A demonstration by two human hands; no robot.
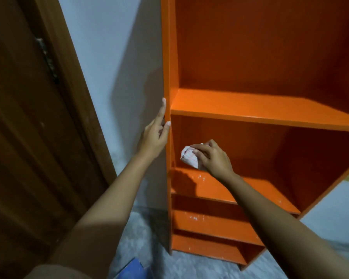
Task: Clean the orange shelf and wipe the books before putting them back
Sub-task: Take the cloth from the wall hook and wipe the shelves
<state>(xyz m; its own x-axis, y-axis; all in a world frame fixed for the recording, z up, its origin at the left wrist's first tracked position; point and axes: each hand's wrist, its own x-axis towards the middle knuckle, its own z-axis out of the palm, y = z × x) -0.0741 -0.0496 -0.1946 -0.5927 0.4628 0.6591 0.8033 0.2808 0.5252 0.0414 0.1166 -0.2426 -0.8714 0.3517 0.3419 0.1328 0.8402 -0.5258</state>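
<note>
Clutching a crumpled cloth (189,159), the right hand (214,158) sat mid-frame inside the orange shelf (260,109); the left hand (154,137), fingers straight, touched its side.

This looks like a room in a home. A tall orange shelf (250,109) stands on a grey speckled floor (141,228) against a pale painted wall (113,57), near a dark wooden door (28,117).
</note>
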